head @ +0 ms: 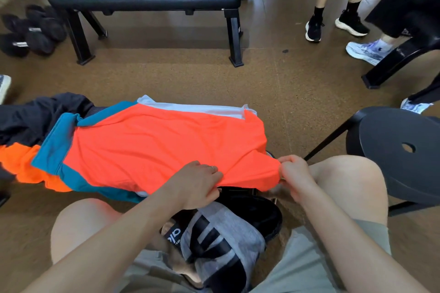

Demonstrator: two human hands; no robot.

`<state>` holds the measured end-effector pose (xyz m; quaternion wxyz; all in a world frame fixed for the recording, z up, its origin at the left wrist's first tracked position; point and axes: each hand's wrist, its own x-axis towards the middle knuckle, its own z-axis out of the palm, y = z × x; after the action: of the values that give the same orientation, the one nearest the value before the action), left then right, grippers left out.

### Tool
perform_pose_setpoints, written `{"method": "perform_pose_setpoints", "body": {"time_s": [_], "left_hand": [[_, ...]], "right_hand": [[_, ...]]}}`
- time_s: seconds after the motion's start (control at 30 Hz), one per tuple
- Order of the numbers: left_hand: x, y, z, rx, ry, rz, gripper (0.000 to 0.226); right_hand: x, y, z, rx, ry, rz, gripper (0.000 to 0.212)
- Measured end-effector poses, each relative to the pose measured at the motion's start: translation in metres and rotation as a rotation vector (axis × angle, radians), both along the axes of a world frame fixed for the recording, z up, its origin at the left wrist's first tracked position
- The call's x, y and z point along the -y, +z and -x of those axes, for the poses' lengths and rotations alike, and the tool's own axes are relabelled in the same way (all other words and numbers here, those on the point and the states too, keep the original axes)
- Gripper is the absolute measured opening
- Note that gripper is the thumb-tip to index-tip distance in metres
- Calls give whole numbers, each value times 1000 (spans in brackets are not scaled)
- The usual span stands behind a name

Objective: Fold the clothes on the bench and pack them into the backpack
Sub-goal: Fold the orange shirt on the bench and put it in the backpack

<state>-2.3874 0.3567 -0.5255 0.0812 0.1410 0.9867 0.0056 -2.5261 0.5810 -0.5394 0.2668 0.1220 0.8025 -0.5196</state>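
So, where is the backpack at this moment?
In the head view the backpack sits low at centre, between the person's knees, just under the near edge of the orange shirt that both hands hold.

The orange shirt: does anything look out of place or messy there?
Mildly. The orange shirt lies askew, its left part drooping over the near edge, with a dark garment bunched beside it. Both hands grip its hem.

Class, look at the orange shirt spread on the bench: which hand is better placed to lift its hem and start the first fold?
Probably the right hand: it already pinches the orange shirt at its near corner, free to lift. The left hand grips the near edge further in and can anchor it.
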Motion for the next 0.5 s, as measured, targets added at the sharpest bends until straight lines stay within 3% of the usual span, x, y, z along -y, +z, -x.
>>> {"method": "perform_pose_setpoints", "body": {"time_s": [0.07,0.1,0.17,0.23,0.3,0.37,0.5], "left_hand": [[-2,1,-1,97,-4,-17,31],[-3,1,-2,134,1,-36,33],[-7,1,-3,172,4,-65,32],[-10,0,-1,170,13,-91,34],[-7,-2,5,161,35,-94,41],[-2,-3,14,123,81,-91,49],[4,7,45,4,265,-167,41]], "right_hand": [[1,0,-6,166,-118,198,35],[0,-3,-8,171,-115,194,33],[-5,-7,-4,18,55,-104,27],[-11,-10,-1,-101,437,-536,27],[-11,-14,1,-46,730,-691,34],[0,-10,8,-81,712,-630,38],[33,4,48,-272,425,-311,46]]}}
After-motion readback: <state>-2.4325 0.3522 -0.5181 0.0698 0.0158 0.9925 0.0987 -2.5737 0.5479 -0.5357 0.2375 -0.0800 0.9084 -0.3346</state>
